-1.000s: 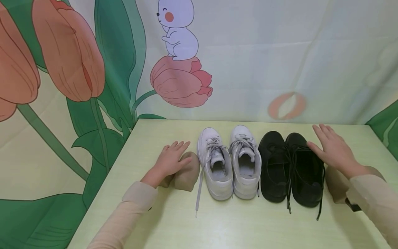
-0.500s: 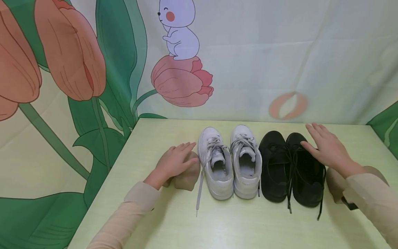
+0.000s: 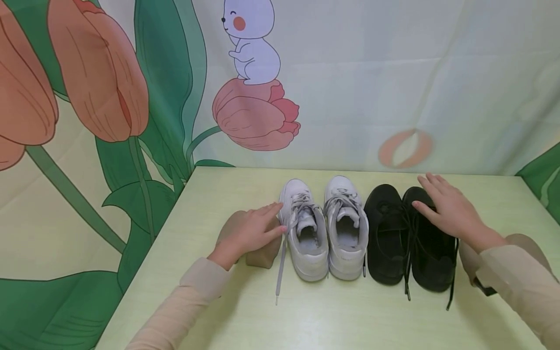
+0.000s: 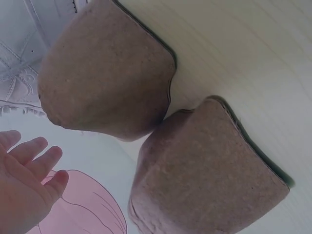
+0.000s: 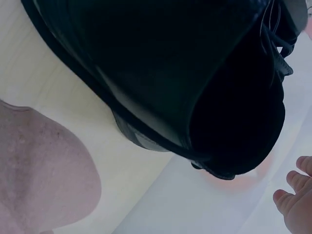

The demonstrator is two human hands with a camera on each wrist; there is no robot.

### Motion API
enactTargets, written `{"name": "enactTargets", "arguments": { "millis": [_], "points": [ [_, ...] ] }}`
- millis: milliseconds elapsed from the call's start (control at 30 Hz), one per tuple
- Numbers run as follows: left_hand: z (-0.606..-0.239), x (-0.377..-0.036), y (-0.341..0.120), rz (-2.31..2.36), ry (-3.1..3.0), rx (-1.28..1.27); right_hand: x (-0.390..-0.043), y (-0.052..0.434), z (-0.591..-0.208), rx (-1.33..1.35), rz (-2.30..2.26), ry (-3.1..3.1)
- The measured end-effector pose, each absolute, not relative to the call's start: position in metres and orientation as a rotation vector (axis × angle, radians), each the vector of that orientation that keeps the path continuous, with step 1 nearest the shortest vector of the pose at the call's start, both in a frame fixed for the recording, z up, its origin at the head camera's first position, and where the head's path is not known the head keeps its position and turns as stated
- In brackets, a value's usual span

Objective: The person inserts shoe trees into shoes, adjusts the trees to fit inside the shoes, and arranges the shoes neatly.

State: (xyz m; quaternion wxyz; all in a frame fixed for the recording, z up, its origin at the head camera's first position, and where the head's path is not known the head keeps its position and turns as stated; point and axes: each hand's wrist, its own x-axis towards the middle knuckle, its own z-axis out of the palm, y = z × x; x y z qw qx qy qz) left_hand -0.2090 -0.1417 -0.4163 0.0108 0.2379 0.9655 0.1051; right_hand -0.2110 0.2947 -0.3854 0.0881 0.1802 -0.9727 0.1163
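Note:
My left hand (image 3: 247,233), fingers extended, is over two brown, suede-like rounded objects (image 4: 107,73) with thin dark lower edges; their exact kind is unclear. Its fingertips overlap the left edge of the left white sneaker (image 3: 308,248) in the head view; contact cannot be told. Beside that stands a second white sneaker (image 3: 345,262). To the right is a pair of black lace-up shoes, a left shoe (image 3: 385,265) and a right shoe (image 3: 430,272). My right hand (image 3: 455,211) hovers by the right black shoe with its fingers straight. Neither hand grips anything.
Another brown, rounded object (image 3: 529,245) lies partly under the right forearm, with a dark piece (image 3: 485,289) at its lower edge. A loose grey lace (image 3: 280,277) trails onto the pale table (image 3: 341,321). A printed curtain (image 3: 341,97) hangs behind.
My left hand has moved right, from over the brown objects toward the white sneakers. My right hand has shifted left over the right black shoe. The shoes stay in place.

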Motion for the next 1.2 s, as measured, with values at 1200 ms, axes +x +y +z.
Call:
{"name": "enactTargets", "arguments": {
  "millis": [1200],
  "points": [
    [-0.423, -0.202, -0.115, 0.46, 3.032, 0.923, -0.205, 0.265, -0.394, 0.679, 0.36, -2.817]
  ]
}}
